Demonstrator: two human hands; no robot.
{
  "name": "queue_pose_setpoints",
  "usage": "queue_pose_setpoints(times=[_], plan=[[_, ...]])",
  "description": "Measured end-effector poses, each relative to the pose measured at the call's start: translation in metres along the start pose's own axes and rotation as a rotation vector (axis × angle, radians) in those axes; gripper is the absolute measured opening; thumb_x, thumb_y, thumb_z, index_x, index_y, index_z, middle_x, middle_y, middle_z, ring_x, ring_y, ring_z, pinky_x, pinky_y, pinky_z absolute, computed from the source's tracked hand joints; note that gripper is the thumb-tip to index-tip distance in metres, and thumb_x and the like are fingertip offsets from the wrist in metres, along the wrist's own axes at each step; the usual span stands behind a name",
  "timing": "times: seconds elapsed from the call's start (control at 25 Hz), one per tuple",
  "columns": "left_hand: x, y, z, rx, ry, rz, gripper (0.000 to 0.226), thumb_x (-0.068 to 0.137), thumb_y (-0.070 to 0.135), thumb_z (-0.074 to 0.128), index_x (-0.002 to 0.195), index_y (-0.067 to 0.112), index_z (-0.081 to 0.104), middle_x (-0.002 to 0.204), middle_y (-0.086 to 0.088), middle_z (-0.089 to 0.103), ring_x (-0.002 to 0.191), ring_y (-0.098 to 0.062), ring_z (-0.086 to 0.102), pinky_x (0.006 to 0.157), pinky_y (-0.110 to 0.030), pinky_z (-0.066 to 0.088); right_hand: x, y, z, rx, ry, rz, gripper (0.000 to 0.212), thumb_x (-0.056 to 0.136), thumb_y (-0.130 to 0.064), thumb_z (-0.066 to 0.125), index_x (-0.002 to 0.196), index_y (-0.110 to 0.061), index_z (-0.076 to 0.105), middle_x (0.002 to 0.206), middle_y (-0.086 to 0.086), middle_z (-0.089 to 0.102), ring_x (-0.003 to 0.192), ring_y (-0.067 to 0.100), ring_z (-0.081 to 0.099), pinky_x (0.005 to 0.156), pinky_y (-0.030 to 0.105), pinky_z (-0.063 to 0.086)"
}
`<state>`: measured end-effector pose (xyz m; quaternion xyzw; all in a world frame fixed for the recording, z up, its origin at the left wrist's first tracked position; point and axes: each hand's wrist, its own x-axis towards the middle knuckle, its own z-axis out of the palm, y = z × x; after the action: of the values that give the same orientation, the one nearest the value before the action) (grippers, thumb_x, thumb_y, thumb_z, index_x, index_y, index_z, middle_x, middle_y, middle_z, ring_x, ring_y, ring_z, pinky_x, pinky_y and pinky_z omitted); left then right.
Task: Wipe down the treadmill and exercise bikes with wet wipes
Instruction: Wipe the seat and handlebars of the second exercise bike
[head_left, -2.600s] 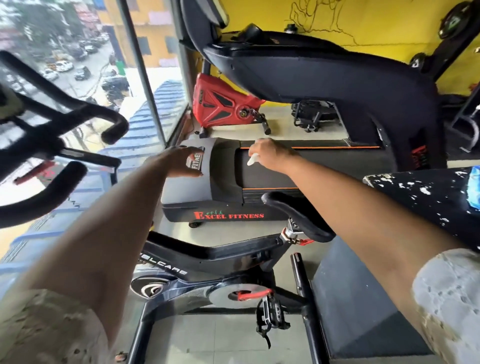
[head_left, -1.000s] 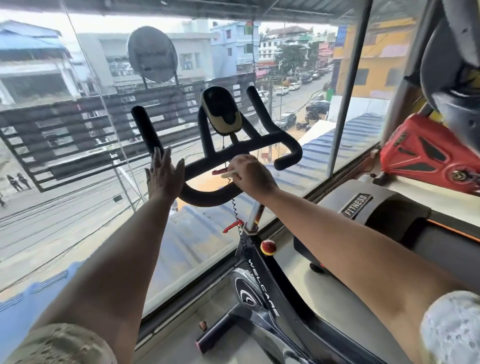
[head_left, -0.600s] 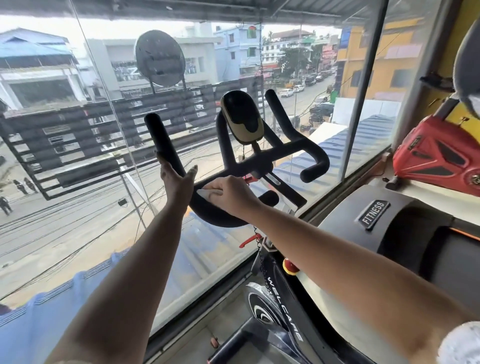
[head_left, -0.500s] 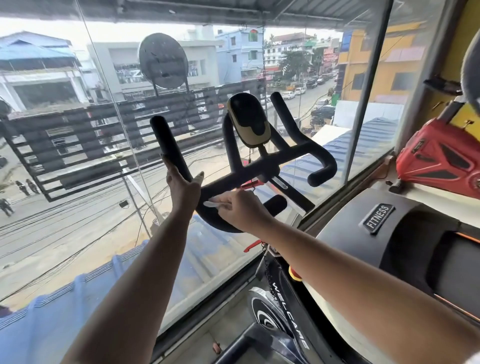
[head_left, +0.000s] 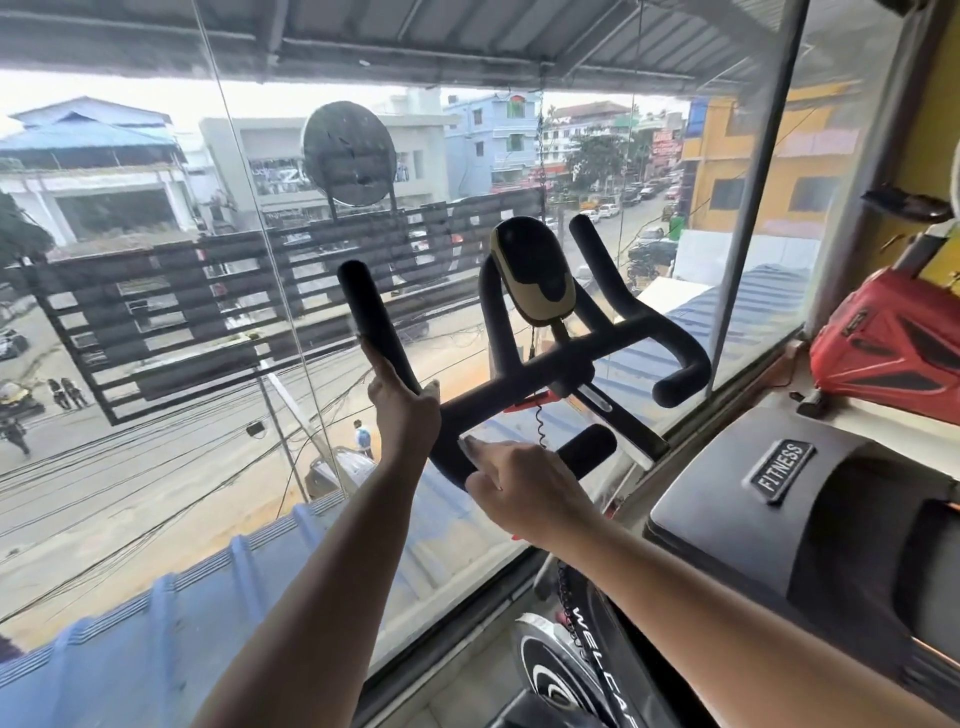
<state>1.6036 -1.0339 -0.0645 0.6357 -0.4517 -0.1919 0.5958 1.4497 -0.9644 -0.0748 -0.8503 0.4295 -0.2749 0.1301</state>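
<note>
The exercise bike (head_left: 587, 649) is standing by the window glass, white WELCARE lettering running down its black frame. Its black handlebars (head_left: 524, 382) are curving up around a yellow-and-black console (head_left: 535, 275); the left hand (head_left: 402, 410) is lying flat along one horn and the right hand (head_left: 519, 486) is gripping the lower bend. The grey-and-black treadmill (head_left: 727, 499) is sitting just right.
</note>
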Motion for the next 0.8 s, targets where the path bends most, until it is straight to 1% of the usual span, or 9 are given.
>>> queue_pose_setpoints(times=[0.12,0.16,0.32,0.4,0.48,0.6,0.68,0.72,0.8], plan=[[-0.002,0.004,-0.001,0.010,-0.007,-0.002,0.096,0.093,0.005,0.057,0.155,0.031,-0.011,0.137,-0.022,0.039,0.096,-0.020,0.045,0.086,-0.031,0.039,-0.005,0.039,-0.023,-0.079,-0.041,-0.008,0.064,0.087,-0.041,0.018,0.102,-0.007,0.070,0.083,0.007,0.072,0.076,0.014,0.067,0.118,0.040,0.022],[-0.002,0.005,-0.002,0.014,-0.010,-0.002,0.095,0.093,0.005,0.057,0.155,0.030,-0.011,0.139,-0.022,0.038,0.098,-0.020,0.045,0.088,-0.031,0.039,-0.005,0.049,-0.030,-0.137,-0.036,-0.004,0.068,0.087,-0.044,0.013,0.092,-0.009,0.071,0.076,0.005,0.070,0.073,0.011,0.065,0.120,0.040,0.014],[-0.003,0.006,-0.003,-0.003,-0.012,0.010,0.095,0.094,0.005,0.058,0.156,0.028,-0.009,0.143,-0.022,0.038,0.109,-0.023,0.047,0.091,-0.027,0.036,-0.003,0.045,-0.020,-0.167,-0.056,-0.044,0.073,0.086,-0.045,0.006,0.090,-0.007,0.068,0.081,0.009,0.069,0.081,0.015,0.063,0.120,0.034,0.009],[-0.003,0.009,-0.003,-0.004,-0.010,0.013,0.094,0.094,0.005,0.058,0.156,0.027,-0.009,0.141,-0.022,0.038,0.102,-0.019,0.044,0.087,-0.027,0.035,-0.003,0.041,-0.012,-0.055,-0.092,-0.054,0.073,0.087,-0.043,0.008,0.103,-0.006,0.068,0.105,0.012,0.071,0.100,0.018,0.063,0.120,0.033,0.011],[-0.004,0.010,-0.004,0.005,-0.024,-0.001,0.093,0.095,0.006,0.057,0.156,0.027,-0.011,0.140,-0.022,0.037,0.100,-0.016,0.040,0.085,-0.026,0.034,-0.006,0.052,-0.018,-0.008,-0.073,-0.065,0.071,0.089,-0.042,0.009,0.108,-0.014,0.071,0.115,0.006,0.069,0.108,0.013,0.062,0.120,0.038,0.014],[-0.006,0.010,-0.005,-0.001,-0.027,-0.003,0.092,0.096,0.009,0.057,0.156,0.026,-0.011,0.141,-0.021,0.035,0.102,-0.015,0.038,0.089,-0.024,0.031,-0.008,0.081,-0.042,-0.090,0.038,-0.038,0.070,0.089,-0.038,0.009,0.102,-0.015,0.074,0.112,-0.003,0.071,0.108,0.005,0.061,0.121,0.033,-0.001],[-0.007,0.010,-0.005,-0.006,-0.030,-0.007,0.092,0.096,0.009,0.057,0.156,0.027,-0.010,0.141,-0.021,0.035,0.102,-0.016,0.039,0.089,-0.025,0.031,-0.006,0.084,-0.046,-0.213,0.087,0.020,0.074,0.088,-0.038,0.005,0.092,-0.010,0.074,0.101,0.006,0.073,0.100,0.015,0.065,0.121,0.029,-0.003],[-0.008,0.010,-0.005,-0.006,-0.031,-0.010,0.092,0.096,0.010,0.056,0.156,0.028,-0.010,0.140,-0.021,0.035,0.101,-0.017,0.040,0.089,-0.026,0.032,-0.003,0.080,-0.041,-0.277,0.088,0.028,0.076,0.088,-0.040,0.003,0.086,-0.008,0.072,0.092,0.009,0.073,0.092,0.019,0.065,0.121,0.029,0.000],[-0.007,0.009,-0.006,-0.006,-0.032,-0.007,0.092,0.096,0.010,0.057,0.156,0.028,-0.011,0.140,-0.021,0.035,0.101,-0.017,0.041,0.087,-0.026,0.033,0.000,0.067,-0.028,-0.290,0.029,-0.012,0.076,0.088,-0.042,0.003,0.081,-0.006,0.069,0.080,0.010,0.069,0.079,0.021,0.063,0.118,0.039,0.019]])
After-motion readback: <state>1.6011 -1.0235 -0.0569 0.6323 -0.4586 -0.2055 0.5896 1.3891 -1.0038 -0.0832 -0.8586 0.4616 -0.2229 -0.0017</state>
